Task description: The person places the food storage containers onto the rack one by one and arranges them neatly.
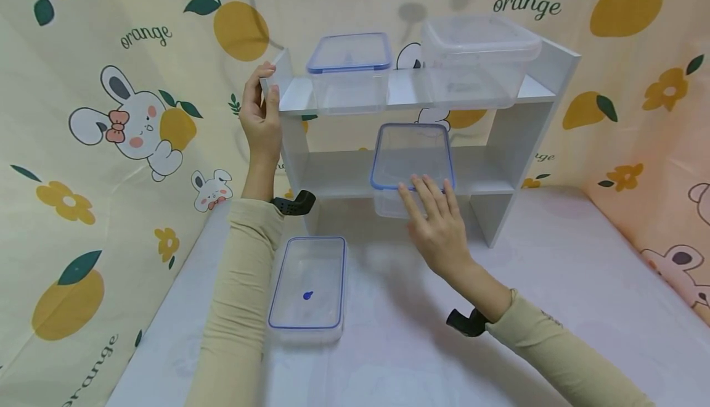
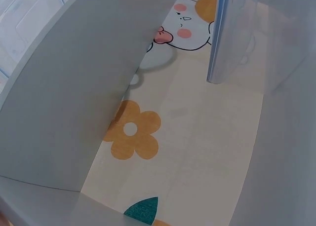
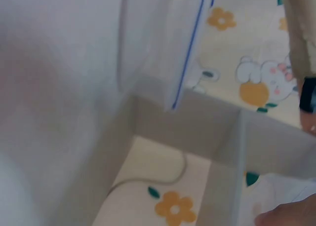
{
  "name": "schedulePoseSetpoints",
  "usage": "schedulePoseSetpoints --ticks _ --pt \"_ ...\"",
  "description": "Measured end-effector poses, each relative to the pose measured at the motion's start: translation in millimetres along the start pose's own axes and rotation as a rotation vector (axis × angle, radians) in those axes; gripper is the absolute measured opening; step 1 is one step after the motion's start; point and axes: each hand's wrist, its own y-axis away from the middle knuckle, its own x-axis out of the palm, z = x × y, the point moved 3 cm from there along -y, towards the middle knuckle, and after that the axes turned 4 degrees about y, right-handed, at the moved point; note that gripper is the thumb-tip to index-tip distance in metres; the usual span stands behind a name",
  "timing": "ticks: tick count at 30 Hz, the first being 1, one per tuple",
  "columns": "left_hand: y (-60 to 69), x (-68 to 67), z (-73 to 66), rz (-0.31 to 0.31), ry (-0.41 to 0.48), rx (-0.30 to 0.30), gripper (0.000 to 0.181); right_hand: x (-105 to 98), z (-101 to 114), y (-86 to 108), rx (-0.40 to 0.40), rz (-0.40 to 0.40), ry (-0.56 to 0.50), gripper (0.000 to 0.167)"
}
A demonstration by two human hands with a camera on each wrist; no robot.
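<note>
Your left hand is gripping the upper left edge of the white shelf unit, while your right hand is laying nearly straight fingers against the front of the blue-rimmed container, apparently touching it without grasping it. That container is sitting at the middle tier, its front end jutting past the shelf's edge, below the two boxes on top. You are probably dealing with light, fairly stiff plastic whose smooth walls may be slipping under flat fingertips; it is looking sturdy rather than fragile. For a hold, you are likely better off spanning the side walls just under the lid rim, since the lid's own fastening is not showing clearly.
</note>
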Motion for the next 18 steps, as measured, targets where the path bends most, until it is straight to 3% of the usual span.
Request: schedulePoseSetpoints --ticks 7,18 --pt "0.1 -0.1 0.1 0.013 -0.010 0.001 0.022 10 -15 5.6 -0.040 -0.100 0.014 0.058" --pt "-0.4 -2.2 2.7 0.011 -0.014 -0.002 0.022 7 -30 11.5 -0.027 -0.166 -0.031 0.056"
